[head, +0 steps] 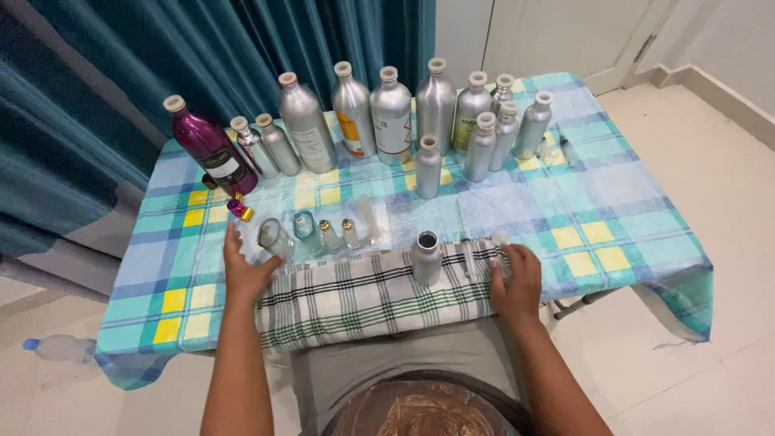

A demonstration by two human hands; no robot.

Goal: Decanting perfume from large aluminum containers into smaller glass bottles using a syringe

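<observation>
Both hands, left hand (245, 273) and right hand (515, 281), press flat and open on the checked cloth (375, 295), flanking the open silver bottle (425, 257).

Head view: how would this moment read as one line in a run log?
left hand: flat by small glass vial | right hand: on checked cloth edge | open silver bottle: upright on cloth between hands

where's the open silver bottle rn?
Head view, centre: the open silver bottle stands on the checked cloth, between the left hand and right hand, nearer the right.
</observation>
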